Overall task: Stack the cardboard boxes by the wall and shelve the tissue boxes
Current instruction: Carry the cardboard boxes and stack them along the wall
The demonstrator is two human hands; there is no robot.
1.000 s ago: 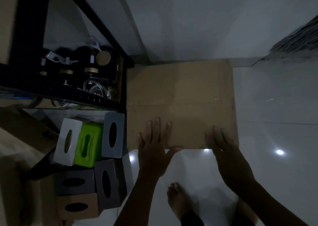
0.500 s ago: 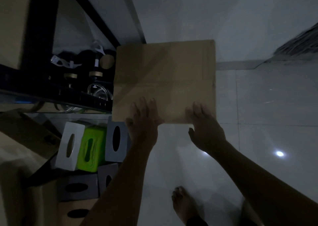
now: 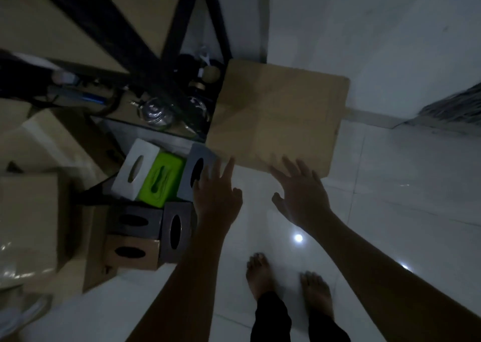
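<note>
**Cardboard box at the wall; tissue boxes next**

Head view: My left hand (image 3: 217, 198) and right hand (image 3: 299, 196) hang over the floor at frame centre, fingers spread, neither grip on anything. The right fingertips overlap the near edge of the cardboard box (image 3: 278, 117); whether they touch it, I cannot tell. That box sits at upper centre against the wall (image 3: 364, 29), just beside the black shelf frame (image 3: 169, 55).

My judgement: the stacking step for this box looks done. More cardboard boxes (image 3: 28, 224) sit at far left.

Tissue boxes cluster left of centre on the floor: white (image 3: 135, 172), green (image 3: 162, 179), grey (image 3: 196, 170), a dark one (image 3: 132, 222), a dark upright one (image 3: 175, 231), a brown one (image 3: 131, 253). The left hand overlaps the grey one.

Next calls for a reach left and a closed grip round one tissue box, lifted to the shelf. Light is dim; shelf space is hard to read.
</note>
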